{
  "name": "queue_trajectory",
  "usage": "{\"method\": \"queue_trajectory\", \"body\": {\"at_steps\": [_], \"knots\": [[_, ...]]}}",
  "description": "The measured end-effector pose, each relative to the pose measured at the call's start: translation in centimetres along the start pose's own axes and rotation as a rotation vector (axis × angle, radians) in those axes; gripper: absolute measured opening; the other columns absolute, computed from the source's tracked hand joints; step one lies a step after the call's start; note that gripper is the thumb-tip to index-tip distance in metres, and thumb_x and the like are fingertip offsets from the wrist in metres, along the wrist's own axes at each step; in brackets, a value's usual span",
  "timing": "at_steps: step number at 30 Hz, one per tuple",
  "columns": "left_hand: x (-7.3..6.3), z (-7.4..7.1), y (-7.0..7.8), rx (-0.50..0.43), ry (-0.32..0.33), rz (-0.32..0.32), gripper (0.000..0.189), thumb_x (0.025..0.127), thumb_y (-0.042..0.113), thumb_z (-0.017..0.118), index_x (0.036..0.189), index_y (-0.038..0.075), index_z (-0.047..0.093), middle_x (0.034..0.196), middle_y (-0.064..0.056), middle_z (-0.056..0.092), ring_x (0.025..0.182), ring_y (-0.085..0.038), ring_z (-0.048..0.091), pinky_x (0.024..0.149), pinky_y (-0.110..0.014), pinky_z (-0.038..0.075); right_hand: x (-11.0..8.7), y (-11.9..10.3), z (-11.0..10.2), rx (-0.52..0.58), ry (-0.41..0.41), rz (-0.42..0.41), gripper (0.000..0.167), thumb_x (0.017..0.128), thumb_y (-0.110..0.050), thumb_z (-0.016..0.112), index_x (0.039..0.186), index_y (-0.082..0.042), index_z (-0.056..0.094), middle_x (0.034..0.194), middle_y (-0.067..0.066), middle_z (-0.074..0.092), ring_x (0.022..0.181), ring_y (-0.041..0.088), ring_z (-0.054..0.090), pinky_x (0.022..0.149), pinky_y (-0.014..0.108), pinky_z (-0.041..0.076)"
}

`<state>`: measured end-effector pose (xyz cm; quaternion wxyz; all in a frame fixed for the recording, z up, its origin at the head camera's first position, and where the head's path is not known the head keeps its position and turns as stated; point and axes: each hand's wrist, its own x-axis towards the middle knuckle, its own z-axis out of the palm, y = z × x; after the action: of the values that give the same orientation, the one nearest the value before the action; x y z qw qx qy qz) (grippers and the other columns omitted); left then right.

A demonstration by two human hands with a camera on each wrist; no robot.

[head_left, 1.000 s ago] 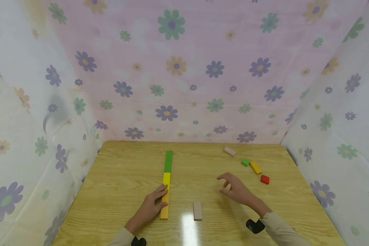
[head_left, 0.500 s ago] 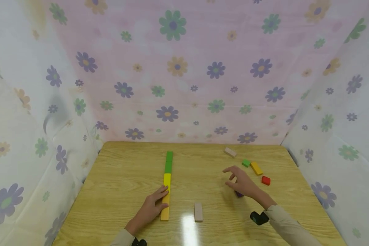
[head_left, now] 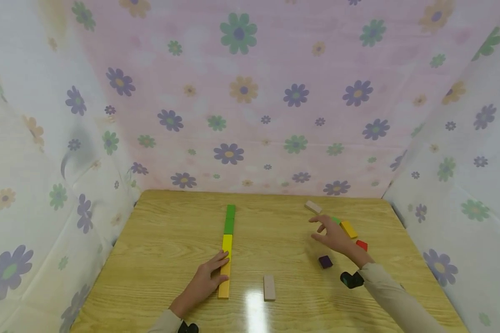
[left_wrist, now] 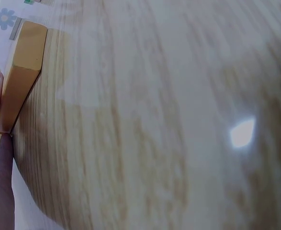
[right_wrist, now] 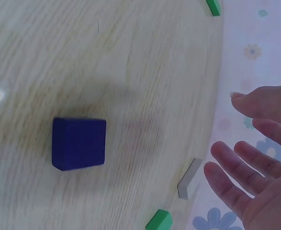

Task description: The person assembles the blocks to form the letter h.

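Note:
A straight row of blocks runs away from me, left of the table's middle. Its far part is green (head_left: 229,225), then comes a yellow block (head_left: 227,243), and an orange block (head_left: 223,290) forms the near end. My left hand (head_left: 204,279) rests at the row's left side, fingertips touching the yellow and orange part. In the left wrist view, thumb and fingertips touch the orange block (left_wrist: 28,52). My right hand (head_left: 332,235) hovers over the table at right, fingers spread and holding nothing. Nearer me lies a dark purple block (head_left: 325,262), apart from that hand.
Beyond the right hand lie a plain wooden block (head_left: 313,206), a partly hidden green block (head_left: 336,220), an orange-yellow block (head_left: 348,229) and a red block (head_left: 361,245). Another plain wooden block (head_left: 269,287) lies near the front. Flowered cloth (head_left: 254,115) encloses the table.
My right hand has moved away from me and to the right. The purple block, hidden under it before, now shows fully on the table. The left hand stays in place.

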<state>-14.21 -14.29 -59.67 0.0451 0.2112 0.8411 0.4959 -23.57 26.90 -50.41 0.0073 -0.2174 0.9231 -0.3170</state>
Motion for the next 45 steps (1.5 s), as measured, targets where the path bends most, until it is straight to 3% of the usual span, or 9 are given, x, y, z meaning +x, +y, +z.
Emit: {"method": "queue_trajectory", "body": {"at_steps": [11, 23, 30, 36, 45], "knots": [[0.0, 0.0, -0.4, -0.004, 0.002, -0.015, 0.052, 0.089, 0.017, 0.066, 0.135, -0.002, 0.05, 0.148, -0.006, 0.037, 0.138, -0.027, 0.027, 0.105, -0.043, 0.033, 2.4, 2.3, -0.2, -0.036, -0.035, 0.009, 0.037, 0.086, -0.005, 0.067, 0.121, 0.004, 0.056, 0.119, 0.026, 0.051, 0.082, 0.026, 0.055, 0.065, 0.037, 0.05], [0.2, 0.1, -0.5, -0.014, 0.022, 0.011, 0.052, 0.089, 0.02, 0.065, 0.135, -0.001, 0.05, 0.147, -0.006, 0.038, 0.138, -0.029, 0.028, 0.106, -0.045, 0.032, 5.0, 4.9, -0.3, -0.077, -0.011, 0.025, 0.036, 0.085, 0.0, 0.063, 0.12, 0.008, 0.055, 0.117, 0.03, 0.048, 0.095, 0.044, 0.053, 0.069, 0.048, 0.048], [0.1, 0.0, -0.4, 0.017, 0.014, 0.015, 0.051, 0.09, 0.019, 0.065, 0.134, -0.002, 0.051, 0.147, -0.009, 0.038, 0.137, -0.03, 0.029, 0.106, -0.043, 0.031, 6.1, 6.3, 0.2, -0.144, 0.002, 0.029, 0.037, 0.081, 0.005, 0.06, 0.117, 0.012, 0.055, 0.117, 0.034, 0.048, 0.091, 0.042, 0.054, 0.068, 0.049, 0.046], [0.2, -0.3, -0.4, 0.006, 0.013, 0.021, 0.051, 0.09, 0.018, 0.064, 0.134, -0.004, 0.05, 0.148, -0.01, 0.038, 0.138, -0.03, 0.028, 0.106, -0.044, 0.032, 7.4, 6.7, 0.4, -0.218, -0.055, 0.034, 0.045, 0.077, 0.006, 0.058, 0.121, 0.014, 0.052, 0.12, 0.036, 0.049, 0.103, 0.047, 0.05, 0.074, 0.054, 0.046], [0.1, -0.1, -0.2, 0.014, -0.003, 0.008, 0.051, 0.089, 0.017, 0.065, 0.134, -0.003, 0.05, 0.148, -0.008, 0.037, 0.138, -0.028, 0.028, 0.106, -0.041, 0.032, 8.0, 6.8, 1.0, -0.214, -0.109, 0.08, 0.048, 0.08, 0.005, 0.057, 0.127, 0.01, 0.048, 0.127, 0.039, 0.041, 0.109, 0.053, 0.047, 0.077, 0.056, 0.047]]}}
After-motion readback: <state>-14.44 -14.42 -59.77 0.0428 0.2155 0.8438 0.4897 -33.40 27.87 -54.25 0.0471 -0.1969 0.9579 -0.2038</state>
